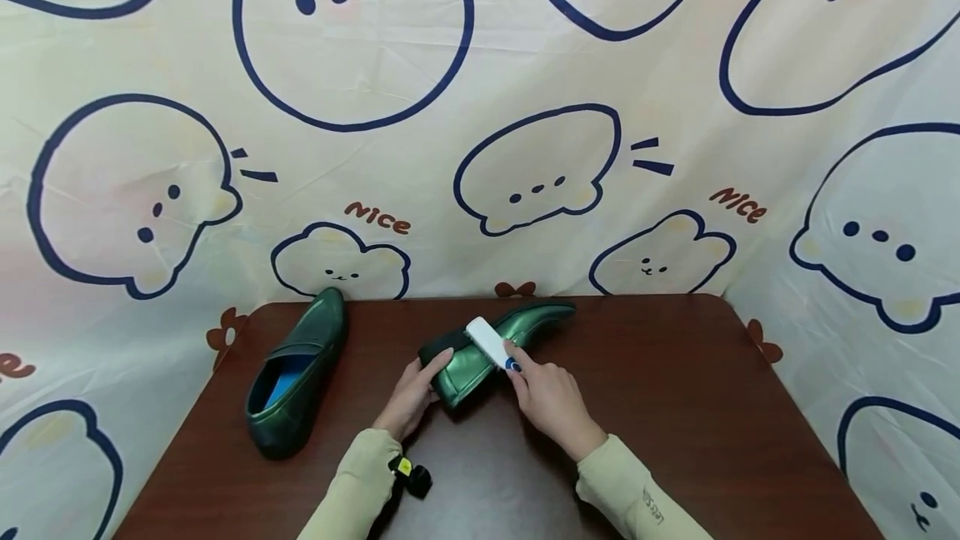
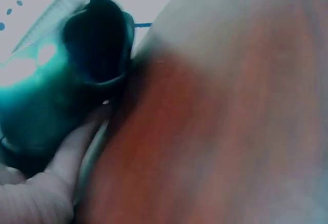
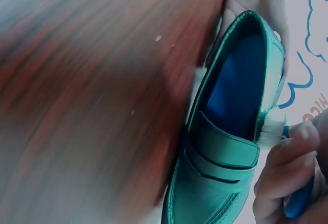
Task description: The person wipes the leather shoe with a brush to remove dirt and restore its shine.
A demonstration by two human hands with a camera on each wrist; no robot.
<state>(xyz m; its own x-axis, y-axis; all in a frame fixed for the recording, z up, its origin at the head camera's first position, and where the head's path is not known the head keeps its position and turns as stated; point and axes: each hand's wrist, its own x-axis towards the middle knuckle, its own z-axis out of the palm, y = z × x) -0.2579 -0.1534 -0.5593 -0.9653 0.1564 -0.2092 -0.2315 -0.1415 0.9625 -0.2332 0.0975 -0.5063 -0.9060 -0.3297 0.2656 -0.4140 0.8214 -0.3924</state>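
Observation:
A shiny green loafer (image 1: 467, 375) is tilted on its side near the back of the table, its toe pointing to the back right. My left hand (image 1: 408, 397) grips it at the heel, the thumb on the near side. In the right wrist view, the loafer's blue insole (image 3: 238, 83) shows. My right hand (image 1: 553, 401) holds a white-bristled brush (image 1: 489, 342) by its blue handle (image 3: 300, 199). The bristles (image 3: 271, 129) touch the shoe's side close to its opening. Part of the handle is hidden in the fingers.
A second green loafer (image 1: 307, 332) with a blue insole stands upright at the left of the brown table (image 1: 675, 407), its toe toward the back. A patterned cloth (image 1: 420, 157) hangs behind and along the sides. A small black device (image 1: 417, 480) sits at the left wrist.

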